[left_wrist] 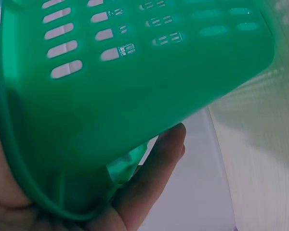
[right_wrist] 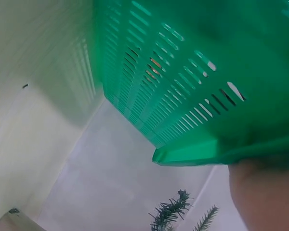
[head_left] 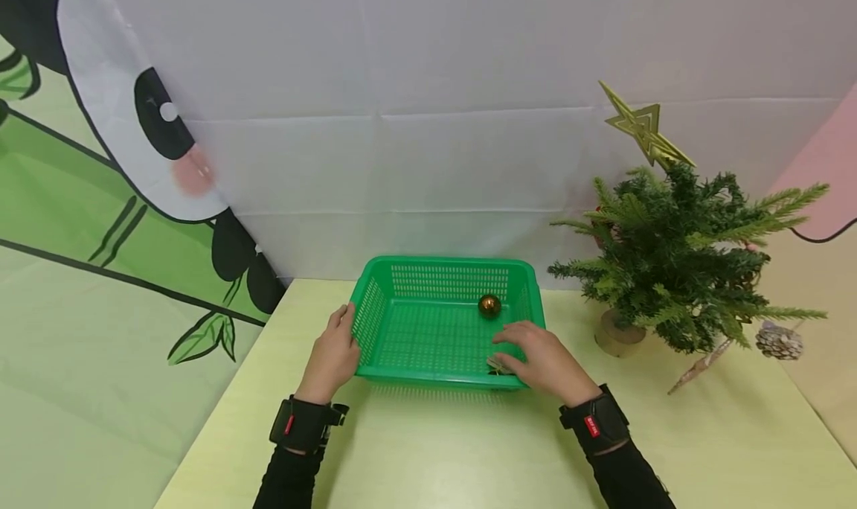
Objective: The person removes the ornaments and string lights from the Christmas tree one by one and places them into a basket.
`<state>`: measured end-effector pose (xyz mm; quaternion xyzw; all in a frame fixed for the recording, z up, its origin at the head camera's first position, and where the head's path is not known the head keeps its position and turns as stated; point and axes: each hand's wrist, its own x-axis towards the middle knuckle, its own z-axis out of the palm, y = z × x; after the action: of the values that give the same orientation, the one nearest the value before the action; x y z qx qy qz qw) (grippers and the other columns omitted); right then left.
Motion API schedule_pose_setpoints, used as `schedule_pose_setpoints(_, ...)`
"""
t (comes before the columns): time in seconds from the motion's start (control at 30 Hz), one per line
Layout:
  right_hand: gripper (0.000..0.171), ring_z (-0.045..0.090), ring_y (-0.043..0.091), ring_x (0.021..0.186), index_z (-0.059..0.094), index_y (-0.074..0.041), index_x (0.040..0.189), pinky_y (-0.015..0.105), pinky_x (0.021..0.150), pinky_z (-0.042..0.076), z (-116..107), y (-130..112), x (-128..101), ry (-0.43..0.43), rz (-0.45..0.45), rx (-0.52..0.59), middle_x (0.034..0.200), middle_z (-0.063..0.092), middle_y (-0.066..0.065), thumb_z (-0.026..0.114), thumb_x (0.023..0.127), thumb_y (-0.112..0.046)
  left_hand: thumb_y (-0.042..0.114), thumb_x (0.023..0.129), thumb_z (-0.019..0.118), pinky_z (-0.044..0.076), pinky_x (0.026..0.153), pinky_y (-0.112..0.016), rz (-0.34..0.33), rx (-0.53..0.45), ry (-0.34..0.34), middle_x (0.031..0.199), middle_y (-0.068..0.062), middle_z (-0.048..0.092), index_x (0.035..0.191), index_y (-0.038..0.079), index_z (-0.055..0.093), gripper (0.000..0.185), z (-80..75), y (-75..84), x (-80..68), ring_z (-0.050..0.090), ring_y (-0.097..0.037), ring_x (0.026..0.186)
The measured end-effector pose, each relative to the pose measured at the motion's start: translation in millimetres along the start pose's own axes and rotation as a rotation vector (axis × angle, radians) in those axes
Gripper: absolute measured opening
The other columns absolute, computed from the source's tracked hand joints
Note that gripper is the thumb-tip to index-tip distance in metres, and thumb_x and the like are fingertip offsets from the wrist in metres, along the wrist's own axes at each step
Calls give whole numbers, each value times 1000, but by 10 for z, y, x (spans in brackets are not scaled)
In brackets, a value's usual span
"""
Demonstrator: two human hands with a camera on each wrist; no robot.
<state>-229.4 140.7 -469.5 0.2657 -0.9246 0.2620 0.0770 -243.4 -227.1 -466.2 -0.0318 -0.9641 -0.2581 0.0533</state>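
A person's left hand [head_left: 332, 353] grips the left rim of a green basket [head_left: 402, 271], fingers curled over the edge near its near-left corner; the left wrist view shows a finger [left_wrist: 154, 173] lying under the basket's outer wall. The right hand [head_left: 545, 360] reaches over the near-right corner into the basket, its fingers bent down onto a small pale ornament [head_left: 498, 365] lying on the basket floor against the near wall. Whether the fingers actually pinch the ornament cannot be told, as the hand covers most of it. Both wrists wear black bands over dark sleeves.

The basket sits at the middle of a pale yellow-green table [head_left: 428, 457], close to its far edge. A shiny bronze ball [head_left: 489, 306] rests on the basket floor toward the far right, just beyond the right hand and apart from it. In the right wrist view the slotted green wall fills the frame from below, with tree twigs showing beyond.

To the right of the basket stands a small green tree [head_left: 676, 271] on a wooden base, topped by a gold star [head_left: 644, 128] that leans left. A pine cone [head_left: 779, 341] hangs at the tree's far-right side, low by the table.

Behind the table hangs a creased white sheet [head_left: 428, 122]; a panda-and-bamboo backdrop [head_left: 100, 196] fills the left.
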Motion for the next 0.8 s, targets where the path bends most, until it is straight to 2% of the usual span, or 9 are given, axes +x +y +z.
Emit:
schedule_pose_setpoints(0.13,29,63,36,125,75,-9,122,51,103,53,19,12,8,62,-33,7,129,70,15,77,94,-15,-3,102,37,32,59,-34,0,6,-1,163,-32,28,162,-6,24,61,-20,-3,-7,61,-31,71)
schedule_pose_setpoints(0.23,30,63,35,124,74,-11,123,49,102,53,12,25,8,119,-46,9,129,69,14,77,94,-16,-3,102,36,33,59,-34,3,18,-1,163,-33,29,162,-7,24,61,-36,-7,-10,61,-31,73)
schedule_pose_setpoints(0.4,34,62,32,125,71,-13,129,47,102,53,-24,106,-37,225,-12,16,131,67,10,76,95,-17,-2,102,36,34,59,-35,10,25,-7,162,-33,28,162,-7,23,61,-42,0,-4,62,-34,76)
schedule_pose_setpoints(0.57,42,57,37,132,63,-12,142,52,107,49,-64,282,-191,260,110,94,141,60,13,69,102,-22,-3,102,37,38,60,-35,11,34,-6,161,-34,29,161,-8,24,61,-12,14,13,65,-37,83)
schedule_pose_setpoints(0.63,44,55,40,133,59,-11,146,54,108,47,-77,360,-272,252,173,125,145,56,16,63,105,-26,-3,102,37,38,61,-35,10,32,-11,162,-34,29,161,-8,23,61,-9,15,17,63,-36,80)
schedule_pose_setpoints(0.8,49,52,49,133,54,-4,149,63,107,44,-86,595,-480,256,298,109,148,50,25,56,109,-32,-3,102,37,36,59,-34,11,30,-11,161,-34,29,161,-8,23,61,-2,14,23,61,-33,76)
